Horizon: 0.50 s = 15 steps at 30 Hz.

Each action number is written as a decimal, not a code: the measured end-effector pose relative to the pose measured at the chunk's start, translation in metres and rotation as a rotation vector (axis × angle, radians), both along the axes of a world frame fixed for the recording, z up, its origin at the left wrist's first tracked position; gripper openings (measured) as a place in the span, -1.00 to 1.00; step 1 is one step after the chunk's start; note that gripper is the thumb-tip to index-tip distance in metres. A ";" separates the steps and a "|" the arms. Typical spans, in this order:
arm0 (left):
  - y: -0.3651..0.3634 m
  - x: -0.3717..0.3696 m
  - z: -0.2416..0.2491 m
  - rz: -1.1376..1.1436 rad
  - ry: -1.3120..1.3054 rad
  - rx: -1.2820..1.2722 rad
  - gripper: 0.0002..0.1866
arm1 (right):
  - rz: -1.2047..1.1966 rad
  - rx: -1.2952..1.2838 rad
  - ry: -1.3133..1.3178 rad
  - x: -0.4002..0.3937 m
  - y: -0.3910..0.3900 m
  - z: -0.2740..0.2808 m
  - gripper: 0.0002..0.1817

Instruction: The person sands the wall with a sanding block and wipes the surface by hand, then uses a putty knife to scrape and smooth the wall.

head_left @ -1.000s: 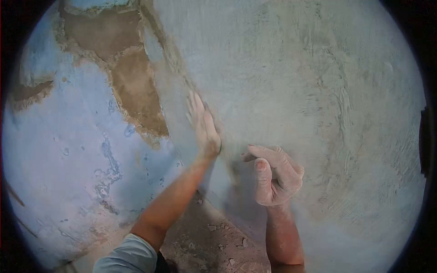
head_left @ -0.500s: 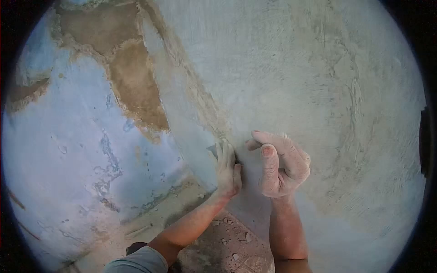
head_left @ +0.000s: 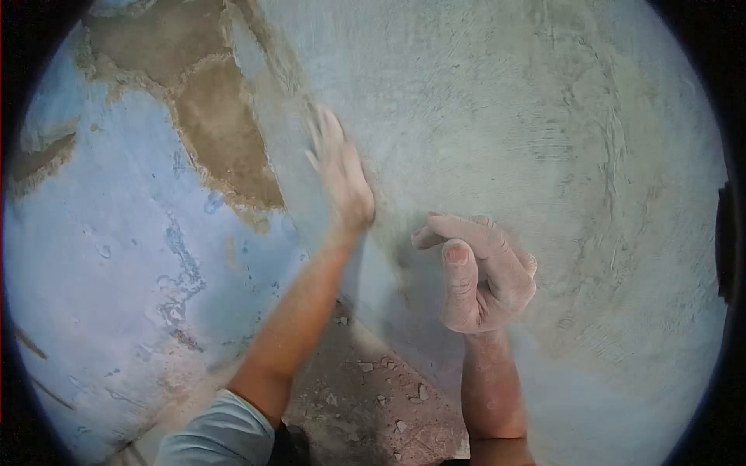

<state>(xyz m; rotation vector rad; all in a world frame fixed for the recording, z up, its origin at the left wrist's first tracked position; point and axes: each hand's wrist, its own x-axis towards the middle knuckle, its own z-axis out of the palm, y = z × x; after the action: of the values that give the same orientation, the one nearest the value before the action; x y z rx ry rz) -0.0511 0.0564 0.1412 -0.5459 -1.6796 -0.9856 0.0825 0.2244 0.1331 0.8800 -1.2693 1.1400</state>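
Observation:
Spread against the wall corner is my left hand [head_left: 342,175], slightly blurred, its fingers apart and pointing up along the rough strip [head_left: 276,58] where two wall faces meet. It holds nothing visible. My right hand [head_left: 489,272] is raised in front of the grey-green plastered wall [head_left: 482,116], coated in pale dust. Its fingers are curled over with the thumb up and a gap between them, and nothing shows in it.
Left of the corner, a bluish wall [head_left: 116,233] has a bare brown patch [head_left: 221,116] where the coating is gone. Below, the floor [head_left: 350,396] bears scattered chips and debris. A dark object [head_left: 724,245] stands at the far right edge.
My left hand has slid up the corner and slightly left, its arm stretched further. My right hand has stayed almost in place.

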 end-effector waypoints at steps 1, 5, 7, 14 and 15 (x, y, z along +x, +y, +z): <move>0.008 0.003 -0.033 -0.022 -0.037 0.021 -0.30 | 0.000 0.009 -0.002 0.001 0.000 0.002 -0.83; 0.018 0.042 -0.159 -0.074 -0.334 -0.168 -0.28 | -0.036 0.055 -0.062 0.010 0.001 0.004 -0.74; 0.017 0.049 -0.164 0.015 -0.402 -0.291 -0.28 | -0.025 0.036 -0.056 0.008 -0.001 0.003 -0.74; -0.022 -0.026 0.001 0.062 0.056 -0.098 -0.30 | -0.001 0.001 -0.045 0.007 0.002 -0.001 -0.82; -0.025 -0.026 0.034 0.046 0.019 -0.046 -0.30 | 0.014 -0.018 -0.039 0.005 0.002 -0.001 -0.85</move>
<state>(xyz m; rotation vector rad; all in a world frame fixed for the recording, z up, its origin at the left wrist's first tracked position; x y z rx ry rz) -0.0775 0.0310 0.1754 -0.5432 -1.6944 -0.9085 0.0875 0.2262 0.1317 0.8583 -1.2841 1.1832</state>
